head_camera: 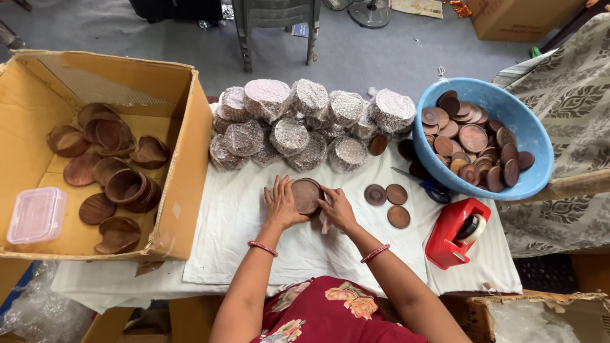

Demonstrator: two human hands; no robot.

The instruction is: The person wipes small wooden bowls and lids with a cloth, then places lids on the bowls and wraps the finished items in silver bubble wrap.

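Observation:
My left hand [281,204] and my right hand [336,208] together grip a round brown wooden bowl [306,194] on the white cloth [305,251], one hand on each side of it. A bit of pale wrap shows under my right hand. Three small wooden discs [388,202] lie just right of my right hand. Beyond the bowl sits a pile of several bubble-wrapped round bundles [305,124].
A cardboard box [184,165] at left holds several wooden bowls and a pink-lidded plastic container [36,215]. A blue basin [530,143] at right is full of wooden discs. A red tape dispenser [454,232] and blue-handled scissors [432,187] lie near it. Patterned fabric covers the far right.

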